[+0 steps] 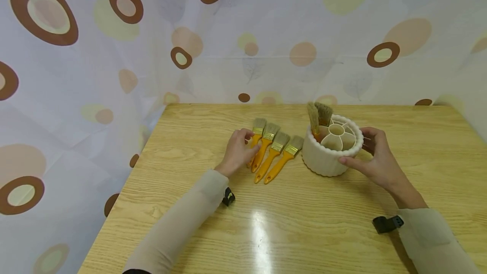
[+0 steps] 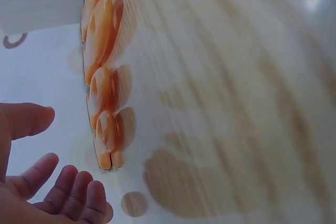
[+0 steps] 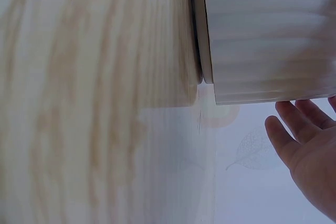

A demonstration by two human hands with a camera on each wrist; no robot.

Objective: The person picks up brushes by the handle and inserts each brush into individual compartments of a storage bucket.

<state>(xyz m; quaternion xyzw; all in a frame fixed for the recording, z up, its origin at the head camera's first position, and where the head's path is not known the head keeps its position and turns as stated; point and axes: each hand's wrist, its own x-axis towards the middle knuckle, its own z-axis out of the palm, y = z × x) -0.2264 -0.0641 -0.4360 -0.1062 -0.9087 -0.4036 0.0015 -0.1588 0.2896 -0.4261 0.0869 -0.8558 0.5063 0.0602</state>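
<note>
My left hand (image 1: 239, 149) hovers with loosely bent fingers at the leftmost paintbrush (image 1: 257, 127). Several flat paintbrushes (image 1: 283, 160) with orange handles and pale bristles lie side by side on the table. In the left wrist view, the left hand (image 2: 52, 182) has its thumb and fingers apart, with nothing between them. My right hand (image 1: 380, 164) holds the right side of a round cream brush holder (image 1: 323, 162), thumb at its front rim and fingers round the side. Two brushes (image 1: 313, 117) stand bristles up in its left compartments. The right wrist view shows fingertips (image 3: 286, 107) against the ribbed wall.
The holder has petal-shaped compartments about a central ring (image 1: 336, 130). The wooden table (image 1: 304, 219) meets a patterned cloth backdrop (image 1: 266, 71) behind. Black camera mounts (image 1: 387, 224) stick out from both sleeves near the tabletop.
</note>
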